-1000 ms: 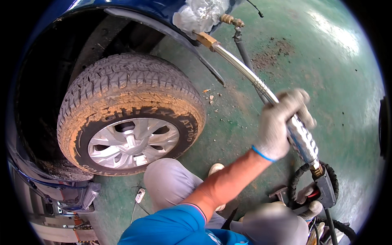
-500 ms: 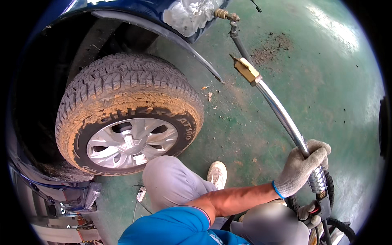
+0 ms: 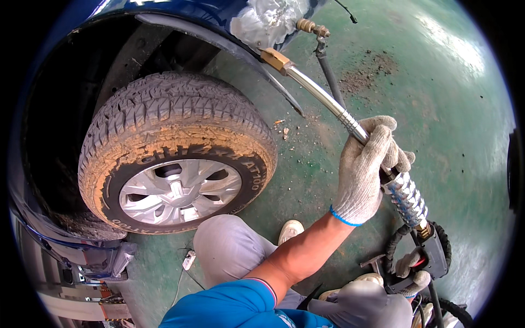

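Observation:
A long metal tool with a pistol grip crosses the right half of the view, with a curved chrome tube [image 3: 322,98] and a ribbed silver section [image 3: 406,199]. My left hand [image 3: 363,164], in a whitish knit glove with a blue cuff, is wrapped around the tube. At its far end a copper-coloured block [image 3: 277,60] is beside the lower edge of the blue car panel [image 3: 197,12], just below a bare, ground patch [image 3: 262,24]. My right hand [image 3: 413,273], also gloved, is closed around the black grip [image 3: 436,257] with a red trigger.
A muddy tyre [image 3: 180,126] on a silver wheel stands at left under the wheel arch. A brass clamp [image 3: 313,27] with a dark cable sits at the panel's edge. A hammer [image 3: 373,263], a thick black hose [image 3: 448,246] and loose dirt [image 3: 369,71] lie on the green floor.
The tool's copper block has swung left and up, from beside the dark cable to the panel's lower edge. My left hand has moved left and up with the tube.

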Demonstrator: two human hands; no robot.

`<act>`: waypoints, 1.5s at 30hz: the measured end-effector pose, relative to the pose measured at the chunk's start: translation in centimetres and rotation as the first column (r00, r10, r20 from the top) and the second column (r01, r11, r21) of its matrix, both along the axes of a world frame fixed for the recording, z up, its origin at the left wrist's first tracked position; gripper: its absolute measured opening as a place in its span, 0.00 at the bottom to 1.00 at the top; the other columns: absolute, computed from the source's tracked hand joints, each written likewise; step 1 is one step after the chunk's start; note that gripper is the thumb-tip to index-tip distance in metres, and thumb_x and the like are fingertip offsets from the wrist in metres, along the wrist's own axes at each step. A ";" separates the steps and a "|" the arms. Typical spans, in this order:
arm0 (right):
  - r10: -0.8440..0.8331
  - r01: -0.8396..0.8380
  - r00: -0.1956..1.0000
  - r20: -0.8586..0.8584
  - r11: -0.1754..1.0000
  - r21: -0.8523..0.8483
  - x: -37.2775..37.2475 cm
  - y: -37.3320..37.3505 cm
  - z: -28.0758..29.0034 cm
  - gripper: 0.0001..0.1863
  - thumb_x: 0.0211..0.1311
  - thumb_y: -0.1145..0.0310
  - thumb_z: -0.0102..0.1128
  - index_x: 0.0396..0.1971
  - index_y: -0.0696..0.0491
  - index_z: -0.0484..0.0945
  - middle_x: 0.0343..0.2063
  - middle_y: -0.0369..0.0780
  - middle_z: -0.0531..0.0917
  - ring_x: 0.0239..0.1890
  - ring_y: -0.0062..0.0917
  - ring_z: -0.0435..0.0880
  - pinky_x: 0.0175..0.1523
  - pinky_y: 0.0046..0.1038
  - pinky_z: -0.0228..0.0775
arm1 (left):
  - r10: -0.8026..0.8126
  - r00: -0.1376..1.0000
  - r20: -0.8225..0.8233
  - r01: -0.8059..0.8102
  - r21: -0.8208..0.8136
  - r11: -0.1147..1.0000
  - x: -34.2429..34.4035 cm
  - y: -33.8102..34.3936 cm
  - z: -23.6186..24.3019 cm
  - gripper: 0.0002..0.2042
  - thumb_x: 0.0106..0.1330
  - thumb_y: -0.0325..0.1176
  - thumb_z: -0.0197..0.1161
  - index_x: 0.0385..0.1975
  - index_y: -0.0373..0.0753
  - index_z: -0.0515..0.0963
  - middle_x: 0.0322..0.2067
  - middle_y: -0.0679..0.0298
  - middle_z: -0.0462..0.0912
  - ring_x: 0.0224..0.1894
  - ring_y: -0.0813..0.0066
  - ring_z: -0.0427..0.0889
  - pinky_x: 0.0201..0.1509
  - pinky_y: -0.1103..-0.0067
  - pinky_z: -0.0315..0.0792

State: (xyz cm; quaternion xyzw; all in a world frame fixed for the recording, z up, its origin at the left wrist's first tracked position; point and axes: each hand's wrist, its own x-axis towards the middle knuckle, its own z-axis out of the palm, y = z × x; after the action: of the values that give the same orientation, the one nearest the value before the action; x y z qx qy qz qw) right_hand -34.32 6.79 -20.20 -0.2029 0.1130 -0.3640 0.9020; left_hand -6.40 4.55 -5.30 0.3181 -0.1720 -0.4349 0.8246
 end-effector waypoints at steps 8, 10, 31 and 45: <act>0.002 -0.002 1.000 -0.006 0.999 -0.033 0.8 0.2 0.8 0.20 0.47 0.65 0.72 0.35 0.59 0.73 0.17 0.43 0.76 0.15 0.26 0.70 0.22 0.27 0.61 | 0.021 1.000 -0.023 -0.020 0.004 1.000 0.4 0.1 1.0 0.09 0.76 0.33 0.54 0.48 0.37 0.73 0.20 0.69 0.72 0.24 0.78 0.77 0.43 0.70 0.81; 0.010 -0.010 1.000 -0.011 1.000 -0.021 0.7 0.3 1.1 0.20 0.47 0.65 0.72 0.34 0.59 0.73 0.17 0.43 0.76 0.15 0.26 0.70 0.22 0.27 0.61 | 0.017 1.000 -0.017 -0.017 0.004 1.000 0.4 0.2 0.9 0.09 0.76 0.34 0.54 0.49 0.37 0.73 0.20 0.69 0.72 0.24 0.77 0.78 0.45 0.68 0.81; -0.117 0.122 0.989 -0.089 0.991 0.053 0.8 0.7 1.4 0.23 0.47 0.64 0.72 0.38 0.65 0.76 0.20 0.48 0.81 0.20 0.34 0.80 0.25 0.31 0.73 | 0.031 0.987 0.160 -0.051 0.122 0.991 3.7 -0.7 2.4 0.14 0.69 0.38 0.60 0.48 0.38 0.75 0.22 0.62 0.82 0.25 0.68 0.84 0.34 0.68 0.81; -0.048 0.051 0.998 -0.042 0.996 0.077 1.3 0.6 0.8 0.24 0.47 0.62 0.72 0.39 0.63 0.75 0.18 0.45 0.79 0.18 0.33 0.78 0.24 0.32 0.72 | 0.068 0.967 0.244 -0.091 0.081 0.993 -0.8 1.4 -1.0 0.17 0.72 0.37 0.59 0.55 0.35 0.72 0.31 0.63 0.82 0.36 0.72 0.83 0.42 0.74 0.77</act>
State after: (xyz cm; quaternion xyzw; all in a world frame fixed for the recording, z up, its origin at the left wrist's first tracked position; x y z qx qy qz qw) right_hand -33.03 7.38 -19.43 -0.1722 0.1504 -0.3774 0.8974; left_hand -7.15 5.98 -6.28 0.4127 -0.2376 -0.3672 0.7990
